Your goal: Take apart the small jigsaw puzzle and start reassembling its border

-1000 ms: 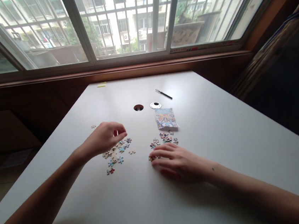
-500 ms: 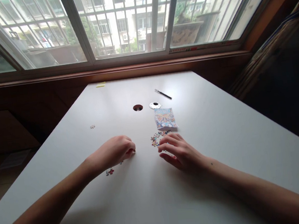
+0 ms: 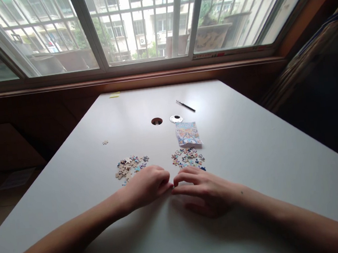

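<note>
My left hand (image 3: 151, 183) is closed, thumb and fingers pinched on a tiny puzzle piece (image 3: 172, 186), mostly hidden. Opposite it, my right hand (image 3: 207, 187) has its fingers apart, two fingertips touching or almost touching that piece from the right. Its thumb is dim and low. Behind my left hand lies a heap of puzzle pieces (image 3: 126, 169), many with the plain tan back up; part is covered by the hand. Beyond my right hand, a second spread of puzzle pieces (image 3: 187, 156) shows mostly coloured faces.
A colourful printed picture sheet (image 3: 188, 133) lies behind the right-hand pieces. Farther back are a round cover (image 3: 176, 119), a cable hole (image 3: 157, 121) and a pen (image 3: 185, 105). One single puzzle piece (image 3: 105, 142) lies at left, and yellow sticky notes (image 3: 114, 95) at the far edge.
My left hand has moved right and nearer to me, uncovering the left heap. My right hand has come slightly nearer and left, so the two hands' fingertips now meet.
</note>
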Demonstrator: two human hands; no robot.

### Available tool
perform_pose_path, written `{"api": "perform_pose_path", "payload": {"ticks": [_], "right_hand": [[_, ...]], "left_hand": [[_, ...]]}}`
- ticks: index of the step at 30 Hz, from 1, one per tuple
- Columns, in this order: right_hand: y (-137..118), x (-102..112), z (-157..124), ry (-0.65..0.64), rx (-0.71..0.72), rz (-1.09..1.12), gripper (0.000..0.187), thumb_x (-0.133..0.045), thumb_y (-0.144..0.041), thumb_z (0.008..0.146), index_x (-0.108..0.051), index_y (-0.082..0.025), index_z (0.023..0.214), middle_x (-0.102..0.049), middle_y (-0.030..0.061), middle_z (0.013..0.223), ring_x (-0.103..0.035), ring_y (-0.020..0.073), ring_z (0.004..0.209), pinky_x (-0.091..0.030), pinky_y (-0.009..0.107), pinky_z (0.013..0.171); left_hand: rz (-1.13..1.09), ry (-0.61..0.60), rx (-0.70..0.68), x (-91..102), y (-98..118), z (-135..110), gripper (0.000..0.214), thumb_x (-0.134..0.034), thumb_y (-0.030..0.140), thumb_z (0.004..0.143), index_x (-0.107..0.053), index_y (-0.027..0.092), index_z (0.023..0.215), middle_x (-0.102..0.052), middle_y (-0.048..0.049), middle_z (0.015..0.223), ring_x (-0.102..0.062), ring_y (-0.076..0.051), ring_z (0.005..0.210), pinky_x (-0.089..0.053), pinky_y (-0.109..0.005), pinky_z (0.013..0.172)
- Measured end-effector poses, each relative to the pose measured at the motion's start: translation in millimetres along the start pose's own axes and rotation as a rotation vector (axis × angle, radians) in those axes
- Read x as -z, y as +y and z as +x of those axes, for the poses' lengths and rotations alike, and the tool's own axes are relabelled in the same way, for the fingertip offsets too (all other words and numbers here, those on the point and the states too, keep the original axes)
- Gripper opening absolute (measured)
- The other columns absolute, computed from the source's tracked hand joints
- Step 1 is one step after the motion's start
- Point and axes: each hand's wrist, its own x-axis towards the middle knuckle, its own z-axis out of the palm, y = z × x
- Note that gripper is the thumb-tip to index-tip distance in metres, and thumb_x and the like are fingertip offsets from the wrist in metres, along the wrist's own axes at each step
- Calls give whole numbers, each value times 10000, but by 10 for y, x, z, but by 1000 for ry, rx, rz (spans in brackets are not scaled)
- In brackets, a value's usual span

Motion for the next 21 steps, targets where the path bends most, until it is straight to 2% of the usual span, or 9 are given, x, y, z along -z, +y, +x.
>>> {"api": "perform_pose_path", "payload": {"ticks": [4,7,10,12,14,16,19,21], "right_hand": [[37,-40,0,10,-6,-62,274,-552,-236,931,-618,-174,1190,-625,108,1125,-531,222,1020,-467,384,915],[105,-69,-12,69,-86,-143,192,-540,-248,949,-639,-192,1104,-638,94,1086,-544,221,989,-461,393,883],[174,-76,-23,141,-188,-207,151,-532,-240,953,-646,-181,1033,-639,96,1038,-549,228,978,-456,405,878],[204,-71,-27,172,-250,-223,142,-524,-229,953,-643,-175,1008,-635,99,1027,-546,232,979,-455,412,890],[215,-65,-31,189,-293,-225,131,-526,-221,950,-638,-169,993,-630,105,1043,-541,236,993,-454,414,910],[213,-66,-36,198,-317,-223,121,-528,-214,946,-631,-166,986,-623,108,1066,-536,238,1009,-451,416,928],[207,-84,-46,198,-342,-231,110,-534,-208,940,-624,-168,988,-615,110,1097,-534,246,1026,-443,430,940],[209,-100,-52,201,-353,-238,111,-540,-209,936,-620,-171,1003,-610,112,1115,-531,255,1043,-441,438,938]], "left_hand": [[49,-7,16,-31,48,-13,258,-531,217,949,-599,158,707,-624,-21,717,-569,-135,660,-386,-246,611],[101,-29,19,-43,194,-53,266,-471,182,970,-602,159,739,-637,-30,738,-585,-150,689,-411,-264,644],[174,-48,-6,72,271,-92,210,-485,139,935,-613,165,769,-646,-38,781,-591,-166,734,-415,-273,645],[220,-54,-6,251,167,-113,187,-509,141,911,-632,182,776,-656,-32,795,-597,-175,753,-413,-279,647],[272,-42,71,457,-70,-147,199,-540,220,918,-654,197,756,-658,-25,760,-595,-183,727,-420,-292,658],[305,47,160,591,-354,-210,217,-542,280,934,-692,209,794,-666,-29,747,-597,-202,746,-426,-300,654],[236,203,117,535,-612,-343,197,-526,255,951,-715,208,919,-697,-50,890,-605,-213,869,-478,-334,773],[199,299,59,375,-595,-419,208,-501,200,958,-702,194,1015,-696,-73,997,-597,-218,969,-488,-356,860]]}}
